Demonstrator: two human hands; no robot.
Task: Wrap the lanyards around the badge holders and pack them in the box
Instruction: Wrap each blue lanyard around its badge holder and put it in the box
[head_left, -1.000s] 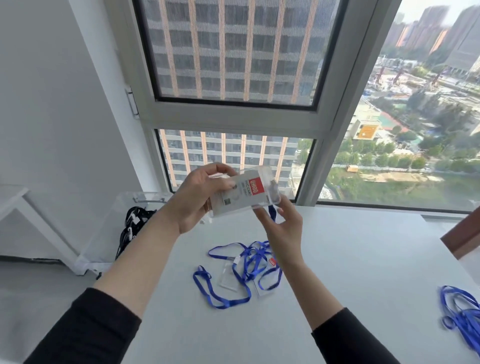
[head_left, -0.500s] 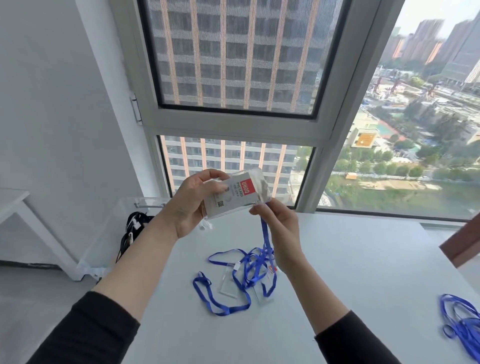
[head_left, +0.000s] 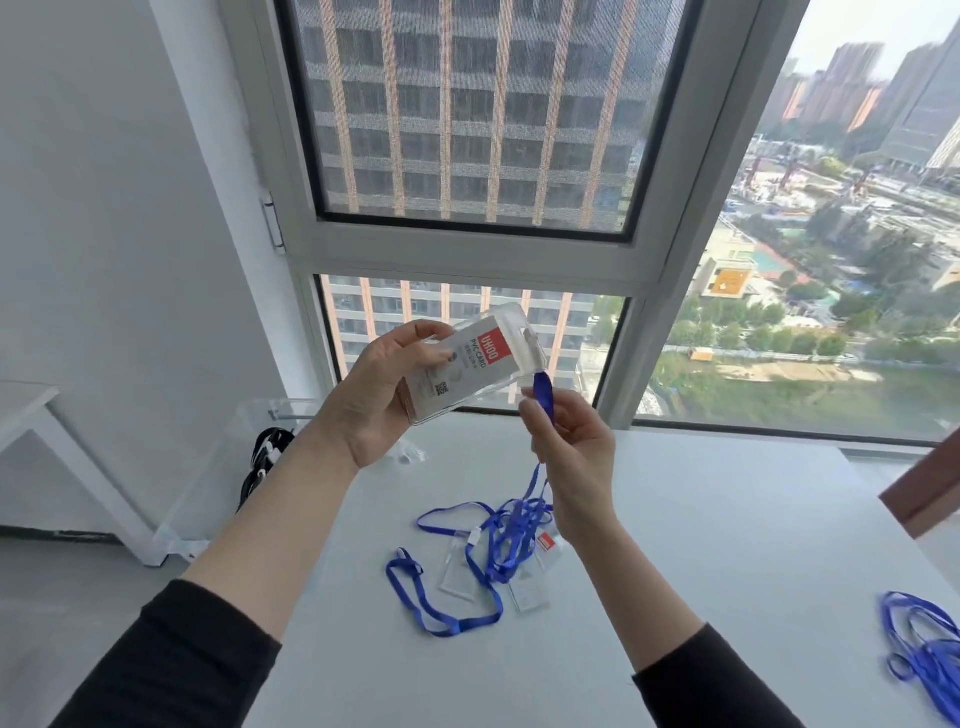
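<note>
Nearest, on the white table (head_left: 727, 597), lies a pile (head_left: 498, 545) of blue lanyards tangled over two clear holders, and a second blue bundle (head_left: 924, 644) lies at the right edge, well apart. Above the pile both hands are raised. The right hand (head_left: 582, 457) pinches one lanyard (head_left: 544, 397) between thumb and fingertips, the other fingers loosely curled; from the pinch the strap hangs down into the pile. The left hand (head_left: 374, 400) grips the holder (head_left: 467, 369) at its lower left end, thumb on the printed face. The long axis of the holder runs from this grip up to the right, with the slotted end highest. The top of the strap touches the lower right corner of the holder; if it is clipped there, I cannot tell. So the strap lies to the right of the holder and just below it, on the side of the right hand. I judge that this hand must carry the strap across the short width while the left keeps the holder steady. Farther, at the far left corner of the table, stands the clear box (head_left: 291, 401) with black straps (head_left: 265, 457) inside, nearer to the left hand. Behind all is the window (head_left: 467, 249).
</note>
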